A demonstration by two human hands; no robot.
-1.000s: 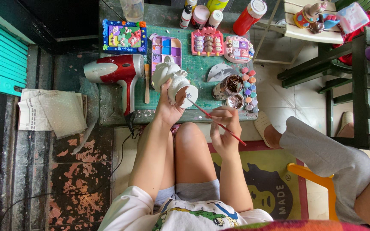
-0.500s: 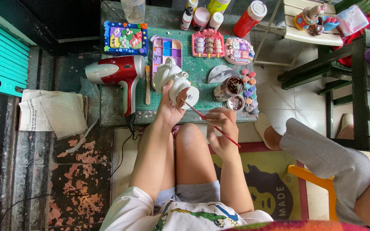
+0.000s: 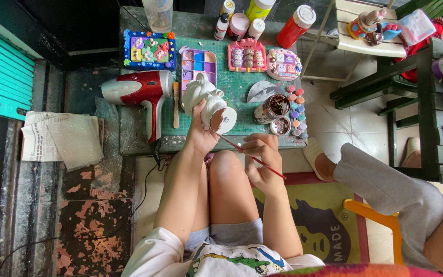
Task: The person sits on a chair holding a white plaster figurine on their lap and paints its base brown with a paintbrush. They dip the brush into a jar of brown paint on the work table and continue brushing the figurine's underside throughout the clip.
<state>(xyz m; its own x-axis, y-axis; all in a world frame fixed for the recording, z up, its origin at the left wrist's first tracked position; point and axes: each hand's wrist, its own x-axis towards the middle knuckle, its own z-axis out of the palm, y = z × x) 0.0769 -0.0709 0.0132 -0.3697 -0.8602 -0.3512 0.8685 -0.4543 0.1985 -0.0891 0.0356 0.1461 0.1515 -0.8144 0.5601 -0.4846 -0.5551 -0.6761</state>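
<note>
My left hand (image 3: 199, 134) grips a white plaster figurine (image 3: 207, 100) tilted on its side, its flat base turned toward me and partly painted brown. My right hand (image 3: 260, 156) holds a thin red-handled paintbrush (image 3: 252, 158) whose tip touches the brown patch on the base. Both hands hover over the near edge of a low table with a green cutting mat (image 3: 234, 87). A small cup of brown paint (image 3: 273, 106) and a lid of brown paint (image 3: 282, 125) stand just right of the figurine.
A red and white hair dryer (image 3: 139, 91) lies at the table's left, its cord hanging down. Paint trays, painted plaques and bottles (image 3: 296, 19) line the far side. Another person's leg (image 3: 385, 190) and foot reach in at the right. Folded newspaper (image 3: 60, 141) lies on the floor.
The brush tip has moved up onto the figurine's base, and my right hand has shifted slightly toward the figurine. The left hand keeps the figurine in the same place.
</note>
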